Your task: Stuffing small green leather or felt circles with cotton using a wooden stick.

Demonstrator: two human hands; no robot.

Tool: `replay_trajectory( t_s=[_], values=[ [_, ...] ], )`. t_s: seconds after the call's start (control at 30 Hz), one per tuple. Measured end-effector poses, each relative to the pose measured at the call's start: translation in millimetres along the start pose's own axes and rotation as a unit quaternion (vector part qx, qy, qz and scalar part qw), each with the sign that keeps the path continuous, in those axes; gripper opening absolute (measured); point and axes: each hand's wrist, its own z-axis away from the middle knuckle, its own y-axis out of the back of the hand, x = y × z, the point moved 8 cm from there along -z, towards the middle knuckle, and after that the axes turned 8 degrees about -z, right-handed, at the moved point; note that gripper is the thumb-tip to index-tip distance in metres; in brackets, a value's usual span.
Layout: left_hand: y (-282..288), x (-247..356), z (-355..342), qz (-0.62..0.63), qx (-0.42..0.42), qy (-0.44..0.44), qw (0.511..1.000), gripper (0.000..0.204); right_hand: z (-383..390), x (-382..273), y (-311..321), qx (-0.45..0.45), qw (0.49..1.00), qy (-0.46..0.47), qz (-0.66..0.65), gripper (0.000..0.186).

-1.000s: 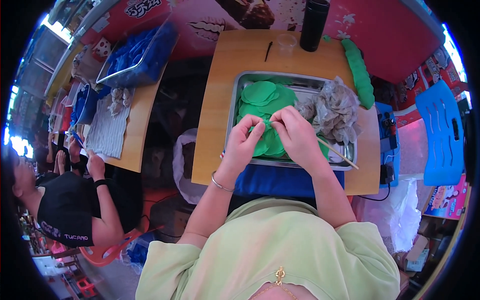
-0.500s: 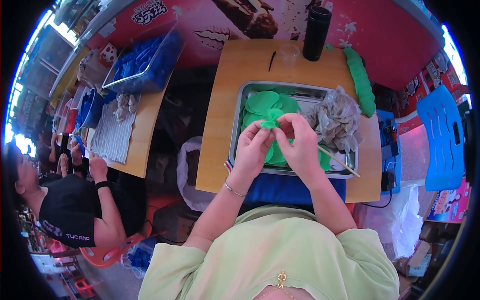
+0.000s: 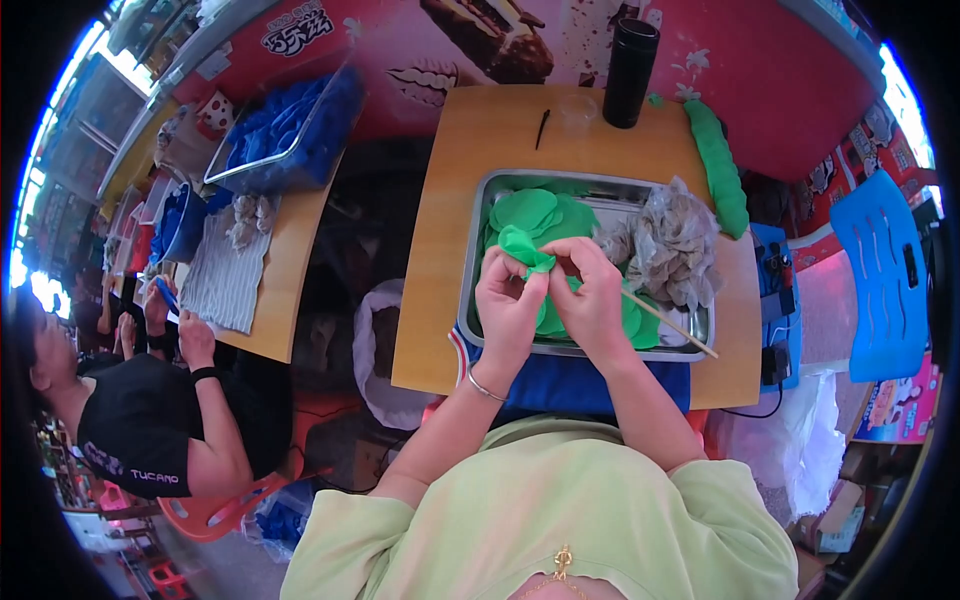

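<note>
My left hand [image 3: 508,305] and my right hand [image 3: 590,295] meet above a steel tray [image 3: 466,300], fingertips pinched on a small crumpled green piece [image 3: 520,245]. Beneath and behind them in the tray lie stacked thin green rounds [image 3: 520,208]. A crumpled grey-brown bunch in clear wrapping [image 3: 670,230] fills the tray's right side, and a wooden stick [image 3: 678,326] lies across its front right, partly behind my right hand.
A black cylinder [image 3: 630,70], clear cup [image 3: 577,110], dark thin rod [image 3: 542,128] and long green roll [image 3: 715,165] sit on the table [image 3: 440,150]. Left, a co-worker [image 3: 140,420] works beside bins of blue material [image 3: 280,120]. Right is a blue chair [image 3: 880,275].
My hands keep pinching the green piece, which has risen into clearer view above my fingers and spread toward the left. The whole view has shifted slightly downward in the frame.
</note>
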Motion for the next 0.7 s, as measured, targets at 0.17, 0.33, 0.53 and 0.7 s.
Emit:
replay_trajectory(
  t_s=[0.17,0.33,0.53,0.7],
  values=[
    [6,19,2,-0.080,0.033,-0.060,0.994,0.009,-5,-2,1,0.008,1.000,-0.010,-0.027,0.018],
    [-7,30,0,-0.321,-0.036,-0.127,0.938,0.020,-8,1,5,0.044,0.998,0.000,-0.052,0.016],
    [-6,25,0,-0.196,-0.081,-0.106,0.972,0.015,-8,-3,2,0.003,0.998,-0.007,-0.060,0.016],
    [4,34,-3,-0.272,0.016,-0.162,0.949,0.013,-5,0,0,-0.020,0.997,-0.025,-0.075,0.020]
  ],
)
